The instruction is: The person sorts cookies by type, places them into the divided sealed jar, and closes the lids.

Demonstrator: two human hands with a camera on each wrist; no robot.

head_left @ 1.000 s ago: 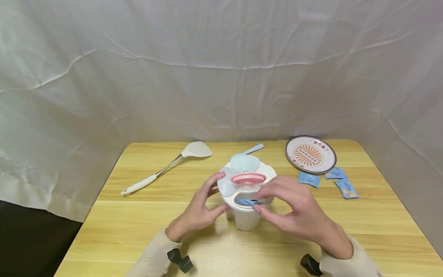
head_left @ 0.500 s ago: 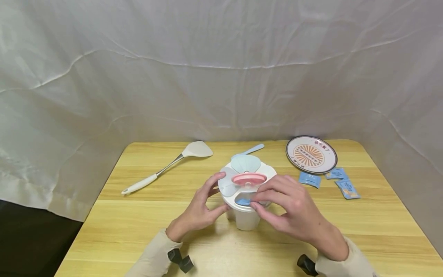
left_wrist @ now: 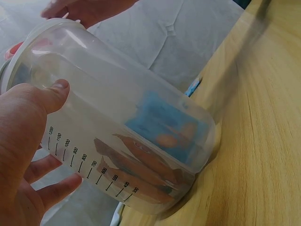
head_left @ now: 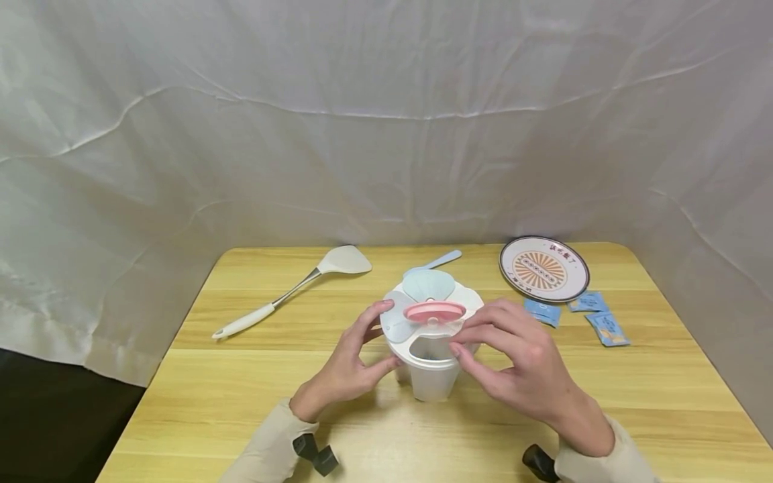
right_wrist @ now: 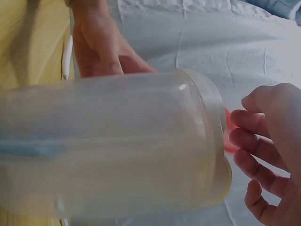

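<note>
A translucent storage canister (head_left: 433, 384) with a flower-shaped white lid (head_left: 468, 295) stands upright on the table. Its pink flap (head_left: 433, 312) is raised, leaving the front opening uncovered. My left hand (head_left: 347, 365) grips the canister's upper left side, thumb low at the front and fingers on the lid's edge. At the right of the opening hovers my right hand (head_left: 522, 362), fingers bent and nothing between them. In the left wrist view, a blue packet (left_wrist: 162, 127) lies near the canister's bottom, beside several brown packets (left_wrist: 141, 165) in another compartment.
A white spatula (head_left: 290, 292) lies at the left of the wooden table (head_left: 386, 443). Behind the canister is a light blue utensil handle (head_left: 445, 259). A patterned plate (head_left: 543, 270) and several blue packets (head_left: 607, 329) lie at the right. Grey cloth (head_left: 386, 168) hangs behind.
The blue packet under my right fingers has sunk through the lid's opening and out of the head view. My right hand has drawn slightly back to the right. My left hand has kept its grip.
</note>
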